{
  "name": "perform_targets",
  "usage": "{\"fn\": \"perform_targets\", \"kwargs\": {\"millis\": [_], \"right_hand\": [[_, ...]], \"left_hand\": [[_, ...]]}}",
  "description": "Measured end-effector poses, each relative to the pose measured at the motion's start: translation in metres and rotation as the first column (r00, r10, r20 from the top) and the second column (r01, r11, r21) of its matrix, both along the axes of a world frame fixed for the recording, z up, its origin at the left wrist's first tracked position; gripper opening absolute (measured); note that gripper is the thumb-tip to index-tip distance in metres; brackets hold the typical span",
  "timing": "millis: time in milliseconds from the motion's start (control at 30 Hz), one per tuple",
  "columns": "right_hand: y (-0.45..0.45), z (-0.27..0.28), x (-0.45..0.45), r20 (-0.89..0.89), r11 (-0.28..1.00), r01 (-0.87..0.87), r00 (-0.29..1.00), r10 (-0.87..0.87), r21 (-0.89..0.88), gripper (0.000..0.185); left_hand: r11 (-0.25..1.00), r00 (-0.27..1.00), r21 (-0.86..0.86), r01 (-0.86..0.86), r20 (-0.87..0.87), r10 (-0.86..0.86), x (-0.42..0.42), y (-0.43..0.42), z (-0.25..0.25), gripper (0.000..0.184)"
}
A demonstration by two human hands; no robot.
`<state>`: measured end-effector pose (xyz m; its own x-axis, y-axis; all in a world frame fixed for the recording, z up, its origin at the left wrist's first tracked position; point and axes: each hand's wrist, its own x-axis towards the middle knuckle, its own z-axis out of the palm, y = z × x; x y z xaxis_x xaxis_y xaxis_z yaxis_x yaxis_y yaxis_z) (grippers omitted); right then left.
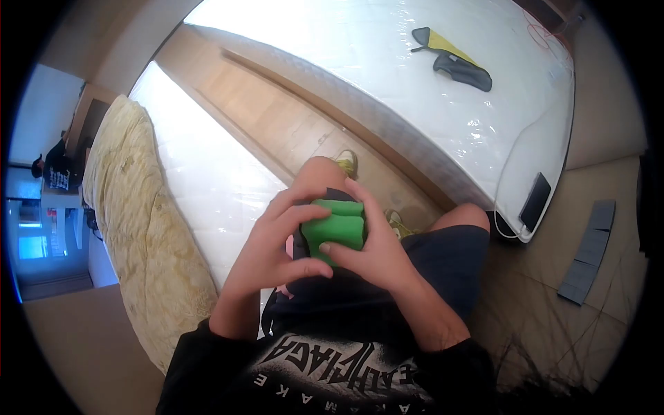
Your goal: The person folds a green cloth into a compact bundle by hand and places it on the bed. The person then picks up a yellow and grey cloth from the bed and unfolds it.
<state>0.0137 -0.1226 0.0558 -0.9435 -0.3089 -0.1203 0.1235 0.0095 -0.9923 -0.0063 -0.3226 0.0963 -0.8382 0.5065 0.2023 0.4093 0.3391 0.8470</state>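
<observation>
A green folded or rolled piece (337,232) with a dark edge is held between my two hands, above my lap. My right hand (373,252) grips its right side, with the thumb across its front and the fingers behind. My left hand (280,238) is at its left side, the upper fingers curled over its top left and the thumb pointing at its lower edge. Something dark and a bit of pink show behind the green piece, partly hidden by my left hand.
A plastic-covered mattress (332,66) holds a yellow and grey item (460,61) and a phone (535,200) on a cable. A second mattress (200,159) carries a beige quilt (149,228). A grey strip (588,252) lies at right. A person (57,166) is far left.
</observation>
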Motion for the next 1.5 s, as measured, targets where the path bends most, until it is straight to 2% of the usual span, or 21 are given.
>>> {"fn": "perform_targets", "kwargs": {"millis": [67,100,200,300,367,467,533,600,667,767,867,933,967,1067,1167,1267,1300,1333,1400,1500], "right_hand": [[-0.002,-0.013,-0.001,0.07,0.987,-0.002,0.997,0.013,-0.158,0.086],[-0.005,-0.021,-0.001,0.18,0.939,0.011,0.982,0.054,-0.345,0.084],[-0.007,-0.017,0.0,0.441,0.757,0.202,0.889,0.125,-0.621,0.083],[-0.002,-0.007,-0.002,0.578,0.659,0.339,0.796,0.18,-0.672,0.083],[-0.005,-0.013,-0.002,0.553,0.655,0.359,0.826,0.108,-0.665,0.083],[-0.009,-0.022,-0.005,0.489,0.684,0.383,0.871,-0.044,-0.621,0.079],[-0.006,-0.018,-0.008,0.414,0.723,0.377,0.9,-0.137,-0.579,0.076],[-0.002,-0.022,-0.01,0.387,0.786,0.36,0.907,-0.168,-0.502,0.076],[0.005,-0.039,-0.013,0.23,0.864,0.352,0.931,-0.283,-0.359,0.071],[0.037,-0.046,-0.029,0.181,0.895,0.374,0.924,-0.337,-0.242,0.067],[0.08,-0.068,-0.051,0.17,0.887,0.452,0.885,-0.433,-0.091,0.058],[0.106,-0.093,-0.066,0.152,0.868,0.497,0.858,-0.49,-0.005,0.051],[0.117,-0.097,-0.075,0.202,0.857,0.515,0.836,-0.51,0.035,0.044],[0.144,-0.127,-0.097,0.181,0.834,0.528,0.815,-0.55,0.159,0.038],[0.163,-0.156,-0.111,0.187,0.81,0.554,0.789,-0.585,0.194,0.037],[0.181,-0.17,-0.124,0.287,0.815,0.543,0.763,-0.579,0.201,0.036],[0.185,-0.166,-0.129,0.336,0.812,0.544,0.74,-0.583,0.212,0.036],[0.188,-0.157,-0.135,0.336,0.838,0.472,0.77,-0.543,0.274,0.036],[0.195,-0.139,-0.15,0.346,0.872,0.304,0.828,-0.441,0.384,0.037],[0.193,-0.126,-0.18,0.167,0.832,0.292,0.897,-0.409,0.472,0.038]], "left_hand": [[0.998,0.992,0.053,-0.026,0.124,0.019,-0.001,-0.003,-0.03,0.066],[0.984,0.962,0.174,-0.036,0.274,-0.013,-0.002,-0.008,-0.044,0.06],[0.874,0.832,0.428,-0.231,0.552,-0.05,-0.003,-0.008,-0.064,0.052],[0.802,0.77,0.481,-0.354,0.637,-0.042,-0.013,0.003,-0.078,0.04],[0.727,0.693,0.484,-0.487,0.721,-0.016,-0.02,0.017,-0.082,0.034],[0.641,0.687,0.567,-0.518,0.722,-0.082,-0.035,0.042,-0.079,0.031],[0.609,0.665,0.581,-0.539,0.738,-0.116,-0.045,0.046,-0.095,0.033],[0.557,0.644,0.604,-0.57,0.75,-0.154,-0.055,0.051,-0.108,0.034],[0.576,0.642,0.646,-0.501,0.724,-0.252,-0.074,0.048,-0.112,0.033],[0.657,0.662,0.664,-0.358,0.677,-0.323,-0.124,0.042,-0.109,0.027],[0.845,0.665,0.487,-0.222,0.709,-0.234,-0.192,0.042,-0.092,0.027],[0.934,0.681,0.339,-0.117,0.712,-0.173,-0.241,0.051,-0.087,0.025],[0.955,0.673,0.291,-0.055,0.717,-0.179,-0.262,0.061,-0.084,0.023],[0.972,0.605,0.213,0.099,0.763,-0.229,-0.329,0.089,-0.099,0.022],[0.965,0.57,0.018,0.262,0.804,-0.17,-0.394,0.114,-0.118,0.019],[0.885,0.575,-0.066,0.461,0.782,-0.241,-0.443,0.144,-0.138,0.017],[0.868,0.582,-0.124,0.48,0.786,-0.209,-0.455,0.153,-0.146,0.016],[0.839,0.614,-0.222,0.497,0.773,-0.159,-0.463,0.16,-0.152,0.016],[0.79,0.675,-0.297,0.537,0.713,-0.191,-0.473,0.165,-0.164,0.021],[0.835,0.923,-0.407,0.37,0.262,-0.281,-0.454,0.159,-0.157,0.029]]}}
